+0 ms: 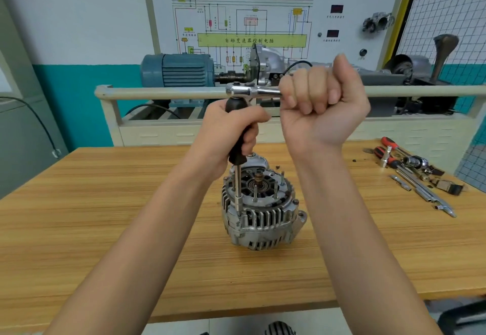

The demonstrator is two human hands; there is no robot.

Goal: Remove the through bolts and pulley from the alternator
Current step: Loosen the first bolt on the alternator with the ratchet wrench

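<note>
A silver alternator (260, 216) stands on end in the middle of the wooden table (105, 216), its open rear face with several studs turned up. A black-handled socket driver (238, 150) stands upright on the alternator's left rim, its metal shaft reaching down to a bolt there. My left hand (228, 129) grips the black handle. A chrome ratchet (249, 90) sits across the top of the driver, pointing right. My right hand (320, 103) is clenched round the ratchet's handle, palm toward me.
Loose tools lie at the table's right: red-handled screwdrivers (386, 150), sockets (415, 162), extension bars (426, 195) and small parts. Behind the table stands a training rig with a blue motor (176, 70), a rail (157, 92) and a wiring-diagram board (249, 19). A wire grid panel (447, 19) stands at right.
</note>
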